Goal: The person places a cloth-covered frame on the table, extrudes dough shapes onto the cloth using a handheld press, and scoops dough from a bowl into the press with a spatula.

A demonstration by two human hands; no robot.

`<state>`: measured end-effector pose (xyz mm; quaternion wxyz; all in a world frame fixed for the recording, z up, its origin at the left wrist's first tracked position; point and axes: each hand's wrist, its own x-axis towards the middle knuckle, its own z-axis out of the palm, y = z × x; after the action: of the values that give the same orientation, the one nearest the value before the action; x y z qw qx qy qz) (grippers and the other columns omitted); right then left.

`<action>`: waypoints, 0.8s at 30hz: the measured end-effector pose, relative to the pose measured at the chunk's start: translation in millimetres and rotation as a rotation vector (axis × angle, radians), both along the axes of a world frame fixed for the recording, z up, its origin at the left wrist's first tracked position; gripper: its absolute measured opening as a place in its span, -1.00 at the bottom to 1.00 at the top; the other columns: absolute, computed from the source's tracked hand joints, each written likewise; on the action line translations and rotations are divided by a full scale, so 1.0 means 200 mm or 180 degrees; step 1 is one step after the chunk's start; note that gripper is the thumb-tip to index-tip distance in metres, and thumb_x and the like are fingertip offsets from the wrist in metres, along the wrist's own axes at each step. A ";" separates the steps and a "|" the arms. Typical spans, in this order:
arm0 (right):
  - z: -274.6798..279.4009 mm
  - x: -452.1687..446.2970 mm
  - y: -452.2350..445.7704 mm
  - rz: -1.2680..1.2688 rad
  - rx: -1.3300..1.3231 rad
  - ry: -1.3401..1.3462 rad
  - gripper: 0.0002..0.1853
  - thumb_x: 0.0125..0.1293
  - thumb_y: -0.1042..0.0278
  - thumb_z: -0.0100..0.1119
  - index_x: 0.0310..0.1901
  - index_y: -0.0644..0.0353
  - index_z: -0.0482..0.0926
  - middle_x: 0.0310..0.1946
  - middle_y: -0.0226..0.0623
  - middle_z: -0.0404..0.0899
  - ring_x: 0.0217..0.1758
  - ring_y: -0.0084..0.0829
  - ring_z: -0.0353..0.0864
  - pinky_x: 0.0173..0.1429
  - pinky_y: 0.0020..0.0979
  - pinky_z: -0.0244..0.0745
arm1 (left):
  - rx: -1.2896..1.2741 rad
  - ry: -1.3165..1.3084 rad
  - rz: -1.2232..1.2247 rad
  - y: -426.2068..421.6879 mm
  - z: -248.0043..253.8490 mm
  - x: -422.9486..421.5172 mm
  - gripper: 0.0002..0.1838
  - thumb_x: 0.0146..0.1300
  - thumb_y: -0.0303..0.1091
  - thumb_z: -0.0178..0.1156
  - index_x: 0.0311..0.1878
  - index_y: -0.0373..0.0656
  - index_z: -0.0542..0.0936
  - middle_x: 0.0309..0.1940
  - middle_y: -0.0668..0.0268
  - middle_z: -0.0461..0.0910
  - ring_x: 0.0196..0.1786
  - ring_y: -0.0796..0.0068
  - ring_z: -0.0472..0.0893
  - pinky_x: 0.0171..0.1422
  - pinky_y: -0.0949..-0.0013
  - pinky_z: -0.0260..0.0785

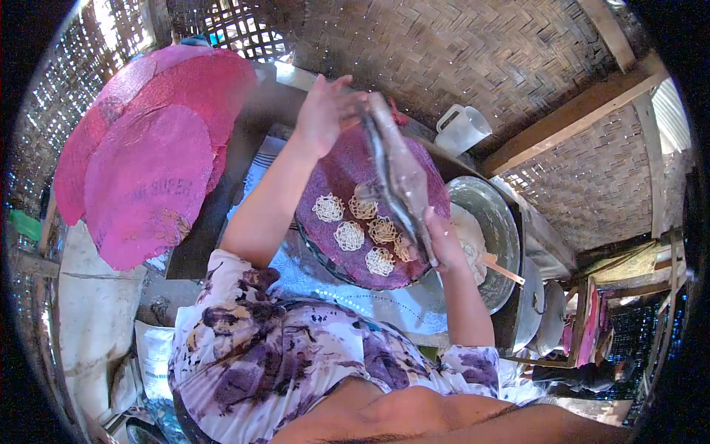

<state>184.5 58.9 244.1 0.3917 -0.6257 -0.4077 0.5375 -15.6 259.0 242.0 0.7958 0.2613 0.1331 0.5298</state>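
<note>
A long two-part hand press [396, 170], wooden-looking and blurred by motion, slants above a round purple mat [325, 255]. My right hand [447, 244] is closed on its lower end. Beside the upper end, my left hand [325, 111] has its fingers stretched out; whether they touch the press is unclear. On the mat lie several lacy rounds of pale noodle-like strands, including one round [350, 236] at the left and another round [380, 261] near the front edge. The press partly covers the rounds at the right.
To the right, a large metal basin [510, 248] holds pale dough [467, 235] and a wooden spatula [503, 268]. A translucent pitcher [464, 129] stands behind it by the woven wall [473, 59]. Pink round mats [148, 177] are stacked at the left. Lidded pots [529, 303] sit at the lower right.
</note>
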 end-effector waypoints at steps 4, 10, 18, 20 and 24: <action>0.09 0.02 -0.09 -0.0745 0.0207 0.0380 -0.45 0.26 -0.20 -0.24 -0.20 0.23 0.42 -0.59 -0.26 0.50 -0.69 -0.47 0.43 -0.64 -0.50 0.34 | 0.1144 0.1624 0.1990 -0.20 -0.27 -0.20 -0.58 0.24 -0.19 -0.04 0.11 -0.20 0.30 0.01 0.16 0.37 0.03 0.36 0.39 0.15 0.32 0.21; 0.06 0.17 -0.24 -0.1038 0.0597 0.0520 -0.41 0.22 -0.27 -0.27 -0.11 0.17 0.39 -0.62 -0.25 0.47 -0.74 -0.46 0.41 -0.71 -0.54 0.32 | 0.0507 0.3126 0.2330 -0.78 -0.80 -0.27 -0.39 0.04 -0.42 0.22 0.17 -0.29 0.21 0.02 0.17 0.27 0.04 0.39 0.35 0.01 0.39 0.31; 0.06 0.19 -0.39 -0.1277 0.0520 0.0330 -0.39 0.22 -0.25 -0.21 -0.25 0.29 0.43 -0.64 -0.24 0.48 -0.70 -0.47 0.43 -0.63 -0.49 0.33 | 0.0471 0.1911 0.0954 -0.73 -0.76 -0.29 -0.21 -0.02 -0.58 0.19 0.29 -0.29 0.04 0.14 0.17 0.25 -0.02 0.42 0.43 0.01 0.39 0.34; 0.05 0.20 -0.44 -0.1227 0.0499 0.0209 -0.39 0.24 -0.24 -0.24 -0.28 0.29 0.43 -0.63 -0.24 0.48 -0.71 -0.47 0.43 -0.63 -0.48 0.33 | 0.0255 0.1982 0.0473 -0.57 -0.71 -0.38 -0.22 -0.03 -0.62 0.14 0.30 -0.25 0.04 0.19 0.18 0.21 -0.01 0.41 0.45 0.02 0.40 0.33; 0.00 0.23 -0.52 -0.1124 0.0386 0.0214 -0.41 0.25 -0.23 -0.25 -0.31 0.28 0.44 -0.63 -0.24 0.50 -0.72 -0.48 0.43 -0.63 -0.47 0.33 | -0.0076 0.2360 -0.0568 -0.28 -0.45 -0.48 -0.27 -0.05 -0.66 0.08 0.28 -0.25 0.11 0.10 0.20 0.35 0.02 0.42 0.44 0.03 0.41 0.32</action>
<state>229.7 -45.1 243.2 0.5304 -0.6444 -0.3099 0.4554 -111.5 202.4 152.1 0.7396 0.4365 0.3949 0.3263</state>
